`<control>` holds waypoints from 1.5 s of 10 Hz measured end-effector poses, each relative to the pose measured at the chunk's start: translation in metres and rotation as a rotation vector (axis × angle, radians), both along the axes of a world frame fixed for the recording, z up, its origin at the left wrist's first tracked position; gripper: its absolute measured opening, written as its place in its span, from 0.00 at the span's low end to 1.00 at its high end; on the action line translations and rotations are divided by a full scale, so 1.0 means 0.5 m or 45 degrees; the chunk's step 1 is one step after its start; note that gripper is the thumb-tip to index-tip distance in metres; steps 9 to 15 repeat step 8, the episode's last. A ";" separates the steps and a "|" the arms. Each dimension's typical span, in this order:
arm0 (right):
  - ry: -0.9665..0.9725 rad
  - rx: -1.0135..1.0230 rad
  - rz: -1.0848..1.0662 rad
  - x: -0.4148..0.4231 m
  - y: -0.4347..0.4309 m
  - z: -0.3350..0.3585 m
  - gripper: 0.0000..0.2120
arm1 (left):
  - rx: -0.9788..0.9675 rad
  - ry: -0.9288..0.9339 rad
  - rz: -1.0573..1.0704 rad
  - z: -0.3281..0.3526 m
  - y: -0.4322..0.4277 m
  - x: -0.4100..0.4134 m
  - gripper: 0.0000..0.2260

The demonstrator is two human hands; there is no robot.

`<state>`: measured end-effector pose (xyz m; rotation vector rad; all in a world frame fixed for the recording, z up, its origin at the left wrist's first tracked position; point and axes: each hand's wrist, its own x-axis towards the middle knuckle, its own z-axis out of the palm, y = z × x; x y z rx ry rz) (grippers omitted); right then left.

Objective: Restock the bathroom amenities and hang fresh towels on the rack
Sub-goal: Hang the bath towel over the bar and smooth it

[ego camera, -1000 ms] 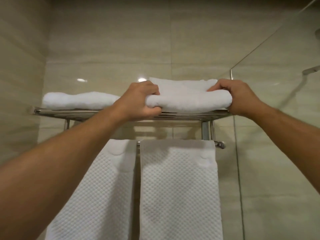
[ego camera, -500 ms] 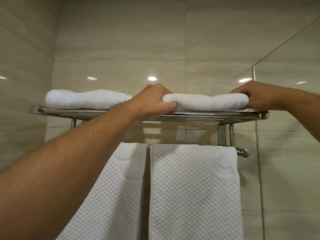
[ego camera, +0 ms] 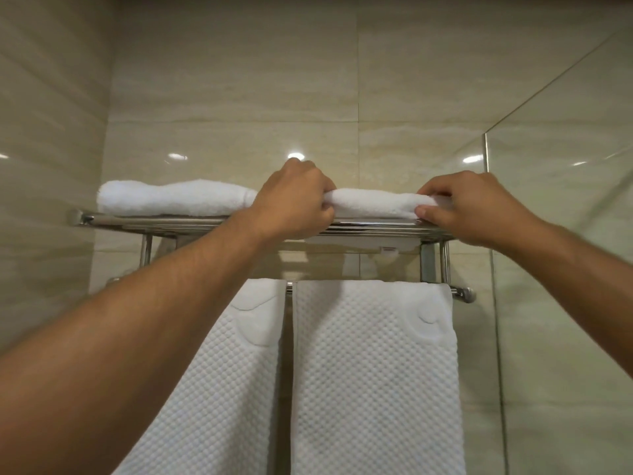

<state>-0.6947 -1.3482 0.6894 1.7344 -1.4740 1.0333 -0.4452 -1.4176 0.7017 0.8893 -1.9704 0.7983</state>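
Towel-stocking step, by the look: on the rack [ego camera: 205, 223], above two hanging towels [ego camera: 373, 371], the folded towel [ego camera: 376, 204] lies on the right of the top shelf, just beside a neighbouring towel [ego camera: 171, 197] at left; next it wants squaring to the shelf's near edge, then release; both arms reach up; left hand [ego camera: 294, 200] curls round its left end; right hand [ego camera: 469, 207] pinches its right end.

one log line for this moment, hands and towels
left hand: grips folded towel, left end | right hand: grips right end | towel: on rack shelf | second folded towel: shelf left
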 end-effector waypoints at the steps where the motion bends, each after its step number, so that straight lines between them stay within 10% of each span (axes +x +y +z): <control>1: -0.044 -0.071 0.006 0.015 0.000 -0.007 0.14 | -0.089 0.039 0.162 -0.001 0.003 -0.012 0.05; 8: 0.158 0.210 -0.142 0.028 0.051 -0.095 0.40 | 0.319 -0.078 0.421 -0.128 0.126 -0.009 0.40; 15: 0.158 0.210 -0.142 0.028 0.051 -0.095 0.40 | 0.319 -0.078 0.421 -0.128 0.126 -0.009 0.40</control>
